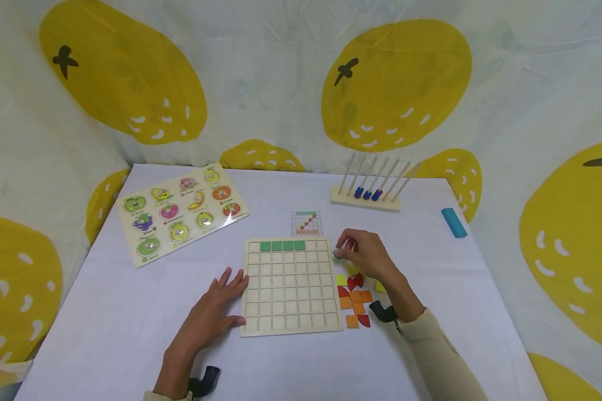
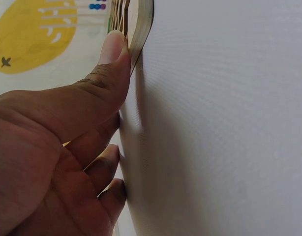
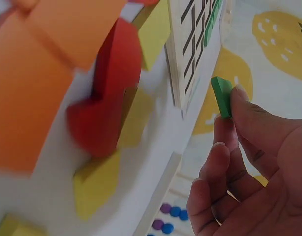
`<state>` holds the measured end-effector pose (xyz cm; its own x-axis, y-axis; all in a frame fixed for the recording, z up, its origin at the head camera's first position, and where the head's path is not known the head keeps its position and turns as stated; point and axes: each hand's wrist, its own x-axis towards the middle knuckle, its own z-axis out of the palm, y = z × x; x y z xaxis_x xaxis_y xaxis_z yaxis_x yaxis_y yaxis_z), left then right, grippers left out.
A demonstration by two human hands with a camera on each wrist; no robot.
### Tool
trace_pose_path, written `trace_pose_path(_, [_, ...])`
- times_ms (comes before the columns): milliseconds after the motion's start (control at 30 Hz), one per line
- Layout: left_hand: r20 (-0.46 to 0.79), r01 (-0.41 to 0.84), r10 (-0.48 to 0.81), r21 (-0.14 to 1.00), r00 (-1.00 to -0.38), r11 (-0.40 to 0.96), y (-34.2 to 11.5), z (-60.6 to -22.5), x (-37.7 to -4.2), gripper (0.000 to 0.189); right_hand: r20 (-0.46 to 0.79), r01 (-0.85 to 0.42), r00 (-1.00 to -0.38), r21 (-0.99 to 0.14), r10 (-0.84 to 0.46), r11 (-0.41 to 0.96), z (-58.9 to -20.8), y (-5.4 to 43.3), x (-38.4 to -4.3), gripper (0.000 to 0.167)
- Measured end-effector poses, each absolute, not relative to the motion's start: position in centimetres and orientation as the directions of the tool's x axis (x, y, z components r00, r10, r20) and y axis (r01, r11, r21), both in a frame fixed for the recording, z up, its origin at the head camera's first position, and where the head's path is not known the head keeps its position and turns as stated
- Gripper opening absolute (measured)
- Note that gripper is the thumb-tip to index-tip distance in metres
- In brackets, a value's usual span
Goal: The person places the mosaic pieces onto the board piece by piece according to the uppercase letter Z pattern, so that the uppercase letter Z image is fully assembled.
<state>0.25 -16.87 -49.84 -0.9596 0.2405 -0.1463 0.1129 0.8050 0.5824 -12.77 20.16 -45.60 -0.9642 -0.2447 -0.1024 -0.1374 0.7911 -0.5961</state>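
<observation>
A wooden grid board (image 1: pixel 291 287) lies in the middle of the table, with several green square tiles (image 1: pixel 283 245) set side by side in its top row. Between thumb and fingertips my right hand (image 1: pixel 365 253) pinches a green tile (image 3: pixel 222 97), just off the board's upper right edge. My left hand (image 1: pixel 213 309) rests along the board's left edge, its fingers spread and the thumb (image 2: pixel 111 54) touching the rim. Loose orange tiles (image 1: pixel 357 303), red quarter-round tiles (image 3: pixel 119 59) and yellow tiles (image 3: pixel 97 182) lie to the right of the board, partly beneath my right forearm.
A small printed pattern card (image 1: pixel 306 223) lies just behind the board. Back left is a fruit puzzle board (image 1: pixel 183 214). A wooden peg stand (image 1: pixel 365 201) with blue and purple beads stands at the back right, and a teal block (image 1: pixel 454 223) lies near the right edge.
</observation>
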Motion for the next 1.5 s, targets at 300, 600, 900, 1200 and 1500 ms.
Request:
trace_pose_path(300, [-0.173, 0.105, 0.251, 0.586, -0.952, 0.803, -16.8, -50.0, 0.1, 0.103, -0.086, -0.167, -0.957, -0.612, -0.276, 0.773, -46.8, 16.8, -14.4, 0.01])
trace_pose_path(600, [-0.173, 0.104, 0.25, 0.588, -0.953, 0.802, -16.7, -50.0, 0.0, 0.104, -0.152, -0.133, -0.957, -0.533, -0.249, 0.836, -47.7, 14.7, -15.8, 0.01])
trace_pose_path(900, [-0.17, 0.102, 0.24, 0.575, -0.956, 0.811, -16.6, -50.1, 0.0, 0.104, -0.158, -0.123, -0.959, -0.514, -0.234, 0.849, -47.7, 13.9, -16.2, 0.012])
trace_pose_path(1200, [-0.173, 0.095, 0.238, 0.582, -0.956, 0.808, -16.8, -49.9, 0.0, 0.103, -0.164, -0.114, -0.959, -0.52, -0.23, 0.847, -47.4, 14.0, -15.9, 0.013])
trace_pose_path(1500, [-0.134, 0.136, 0.262, 0.591, -0.956, 0.795, -17.0, -49.9, 0.1, 0.1, -0.181, -0.128, -0.951, -0.506, -0.251, 0.853, -47.6, 13.8, -16.3, 0.015])
